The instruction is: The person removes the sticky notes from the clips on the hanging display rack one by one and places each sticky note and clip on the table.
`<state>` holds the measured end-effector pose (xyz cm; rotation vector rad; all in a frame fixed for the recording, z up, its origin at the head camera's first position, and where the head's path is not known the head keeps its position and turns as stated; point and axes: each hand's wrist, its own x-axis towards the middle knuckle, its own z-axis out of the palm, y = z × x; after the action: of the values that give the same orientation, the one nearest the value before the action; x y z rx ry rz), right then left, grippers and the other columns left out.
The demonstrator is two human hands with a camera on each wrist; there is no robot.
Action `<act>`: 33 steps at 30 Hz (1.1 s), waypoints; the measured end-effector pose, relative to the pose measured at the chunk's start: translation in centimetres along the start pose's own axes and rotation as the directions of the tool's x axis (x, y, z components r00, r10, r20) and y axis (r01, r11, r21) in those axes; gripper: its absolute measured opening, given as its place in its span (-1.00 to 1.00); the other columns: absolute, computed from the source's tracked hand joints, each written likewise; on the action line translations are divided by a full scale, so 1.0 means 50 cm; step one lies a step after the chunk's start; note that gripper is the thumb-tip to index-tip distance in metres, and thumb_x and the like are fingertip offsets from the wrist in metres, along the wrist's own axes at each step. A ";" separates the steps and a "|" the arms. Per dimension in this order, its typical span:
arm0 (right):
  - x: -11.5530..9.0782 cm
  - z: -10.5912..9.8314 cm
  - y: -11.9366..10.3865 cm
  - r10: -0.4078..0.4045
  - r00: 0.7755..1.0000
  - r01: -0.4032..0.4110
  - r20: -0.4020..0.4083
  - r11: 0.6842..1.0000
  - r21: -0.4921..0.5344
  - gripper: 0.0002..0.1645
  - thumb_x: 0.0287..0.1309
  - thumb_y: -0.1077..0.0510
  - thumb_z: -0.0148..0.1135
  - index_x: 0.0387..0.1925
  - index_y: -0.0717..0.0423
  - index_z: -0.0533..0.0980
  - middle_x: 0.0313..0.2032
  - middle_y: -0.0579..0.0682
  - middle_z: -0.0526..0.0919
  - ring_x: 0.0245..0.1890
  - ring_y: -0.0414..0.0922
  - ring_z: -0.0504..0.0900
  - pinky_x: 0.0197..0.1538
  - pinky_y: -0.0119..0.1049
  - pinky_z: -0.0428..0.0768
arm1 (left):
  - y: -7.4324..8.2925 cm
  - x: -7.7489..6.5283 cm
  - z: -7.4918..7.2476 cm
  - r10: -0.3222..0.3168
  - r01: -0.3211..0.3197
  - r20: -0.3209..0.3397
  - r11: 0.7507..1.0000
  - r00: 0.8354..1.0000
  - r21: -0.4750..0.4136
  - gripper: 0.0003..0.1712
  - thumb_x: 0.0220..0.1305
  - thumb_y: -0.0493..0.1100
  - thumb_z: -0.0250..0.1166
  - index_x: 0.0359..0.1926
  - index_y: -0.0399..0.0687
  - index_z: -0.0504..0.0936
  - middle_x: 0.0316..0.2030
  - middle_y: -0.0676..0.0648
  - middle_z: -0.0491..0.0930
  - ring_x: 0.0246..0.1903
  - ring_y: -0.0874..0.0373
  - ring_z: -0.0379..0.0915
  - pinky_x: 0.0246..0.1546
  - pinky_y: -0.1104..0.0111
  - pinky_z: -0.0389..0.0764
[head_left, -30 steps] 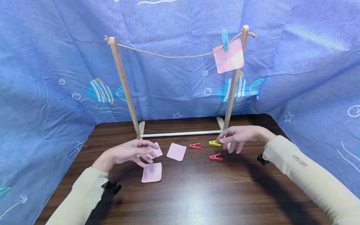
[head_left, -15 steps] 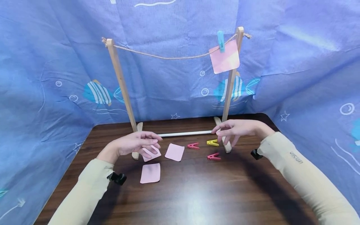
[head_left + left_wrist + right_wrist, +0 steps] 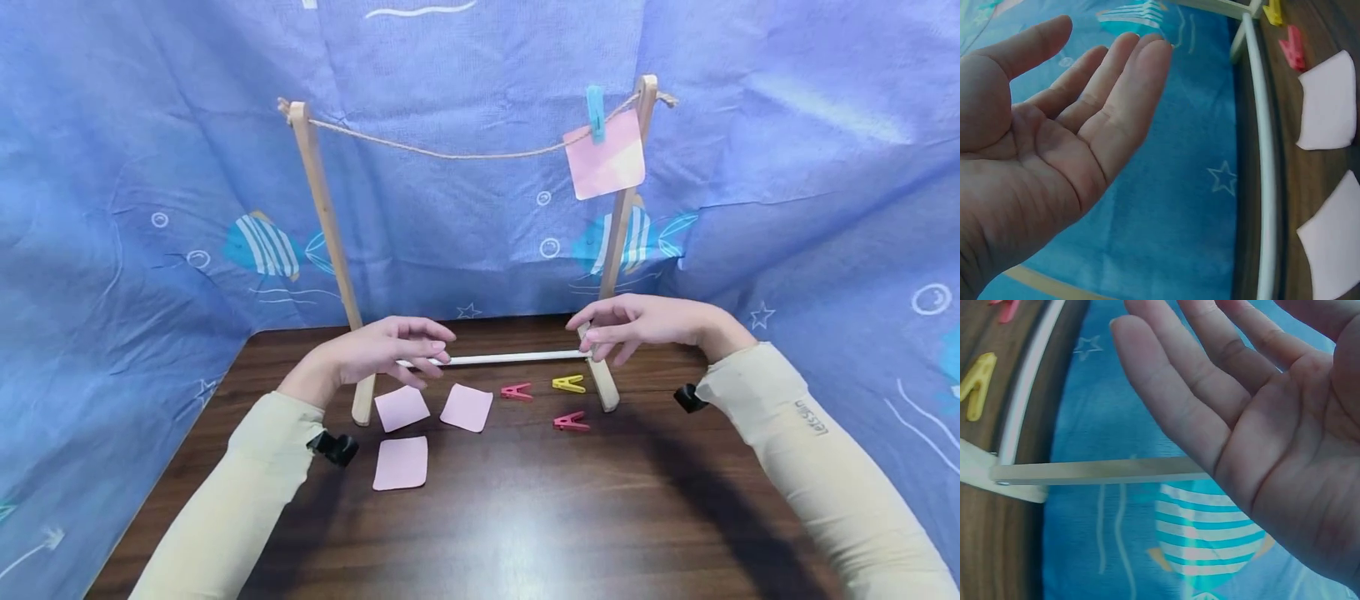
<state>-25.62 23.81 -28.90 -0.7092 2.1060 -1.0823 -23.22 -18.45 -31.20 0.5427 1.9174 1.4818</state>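
Observation:
My left hand (image 3: 390,348) is raised over the left side of the stand, palm bare and fingers loosely bent in the left wrist view. The right hand (image 3: 637,323), also holding nothing, hovers near the right post, its fingers relaxed. Below and between them lie three pink cloth squares (image 3: 467,407), two red clothespins (image 3: 572,422) and a yellow clothespin (image 3: 568,383). Another pink square (image 3: 606,165) hangs at the right end of the rope (image 3: 465,156), held by a light blue clothespin (image 3: 596,114).
Two wooden posts (image 3: 324,204) carry the sagging rope, and a white rod (image 3: 510,358) joins their feet low down. The brown table (image 3: 510,517) extends toward me. A blue fish-print curtain (image 3: 450,242) hangs behind and at both sides.
Both hands have risen and moved away from me, the left also shifting right, off the pink squares it overlapped. The squares and clothespins have stayed where they lay.

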 end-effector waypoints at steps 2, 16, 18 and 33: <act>-0.004 -0.009 -0.012 -0.020 1.000 0.020 -0.016 1.000 -0.001 -0.44 0.53 0.04 0.10 0.41 0.16 0.32 0.12 0.17 0.62 0.10 0.12 0.64 0.10 0.09 0.65 | 0.015 0.000 0.000 -0.003 0.003 0.005 1.000 1.000 0.007 -0.47 0.52 -0.14 0.18 0.39 -0.23 0.36 0.18 -0.40 0.48 0.10 -0.19 0.58 0.10 -0.14 0.59; -0.038 -0.053 -0.095 -0.192 0.967 0.184 -0.171 0.981 -0.057 -0.49 0.54 0.08 0.07 0.38 0.21 0.37 0.20 0.15 0.60 0.15 0.07 0.63 0.06 0.01 0.67 | 0.093 0.048 0.010 -0.033 0.032 0.010 0.998 0.999 0.054 -0.41 0.52 -0.13 0.19 0.48 -0.02 0.32 0.35 -0.17 0.44 0.20 -0.13 0.53 0.12 0.03 0.62; -0.044 -0.059 -0.105 -0.223 0.953 0.213 -0.203 0.975 -0.068 -0.51 0.54 0.10 0.07 0.37 0.21 0.38 0.19 0.14 0.61 0.14 0.05 0.64 0.05 0.04 0.68 | 0.105 0.056 0.014 -0.036 0.035 0.020 0.998 0.999 0.056 -0.41 0.51 -0.13 0.20 0.48 -0.02 0.31 0.35 -0.17 0.43 0.20 -0.12 0.53 0.13 0.02 0.61; -0.078 -0.076 -0.201 -0.547 0.743 0.606 -0.386 0.795 0.039 -0.53 0.46 0.39 0.05 0.34 0.34 0.40 0.11 0.25 0.63 0.04 0.07 0.70 -0.06 -0.10 0.72 | 0.185 0.134 0.063 0.258 -0.250 -0.178 0.966 0.950 0.065 -0.26 0.40 -0.08 0.34 0.51 0.16 0.26 0.37 -0.09 0.36 0.25 0.00 0.45 0.09 0.09 0.64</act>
<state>-24.36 23.27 -17.57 -1.2156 2.0962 -1.8239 -26.34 -9.25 -24.40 0.7156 2.0874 1.7090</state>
